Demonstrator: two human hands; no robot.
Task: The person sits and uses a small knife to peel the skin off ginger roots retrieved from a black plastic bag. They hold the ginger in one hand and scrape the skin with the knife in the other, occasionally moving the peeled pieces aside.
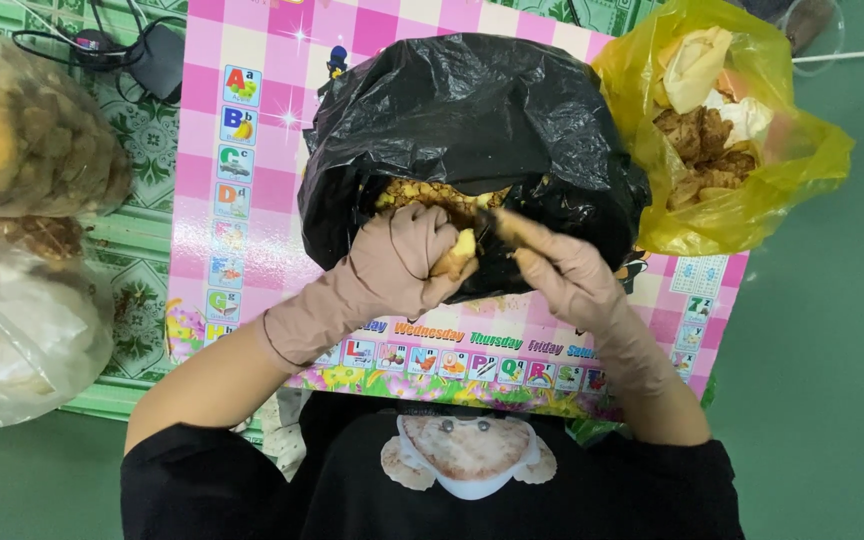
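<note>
Both my hands wear tan-brown gloves. My left hand [397, 265] is closed around a small yellow piece of fruit [459, 250] at the mouth of a black plastic bag [462, 120]. My right hand [557, 270] grips a small knife [492, 222], its tip against the yellow piece. Inside the black bag's opening show more yellow-brown pieces [422, 195]. Both hands hover over a pink chequered alphabet board [252, 200] that the bag rests on.
A yellow plastic bag [802, 150] holding brown peels and scraps sits at the right of the black bag. Two clear bags [22, 130] of fruit and scraps lie at the left on a green patterned mat [142, 250]. A black charger with cable [157, 60] is at top left.
</note>
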